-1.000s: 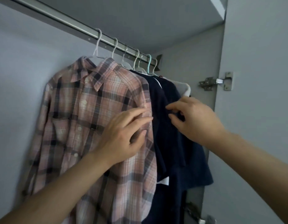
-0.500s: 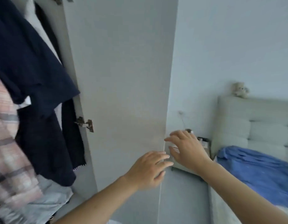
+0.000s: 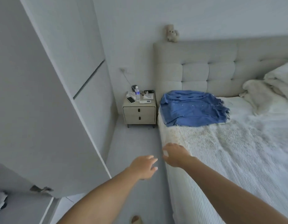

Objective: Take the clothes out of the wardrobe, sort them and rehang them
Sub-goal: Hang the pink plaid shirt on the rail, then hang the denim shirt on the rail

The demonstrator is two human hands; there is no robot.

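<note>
Both hands reach forward with nothing in them: the left hand (image 3: 144,167) hovers over the floor with fingers loosely spread, and the right hand (image 3: 174,155) hangs just beside it, at the near edge of the bed (image 3: 221,159), fingers relaxed and slightly curled but grasping nothing. To the left of the left hand stands the open wardrobe door (image 3: 43,110), one hinge showing low down; the wardrobe's inside is out of view here. Well beyond the right hand, further up the bed near the headboard, lies a blue shirt (image 3: 193,108), crumpled and off any hanger. So the task looks barely begun: one garment appears to be out on the bed, and sorting and rehanging all seem left to do. Beyond the left hand, a nightstand (image 3: 139,113) sits against the wall.
</note>
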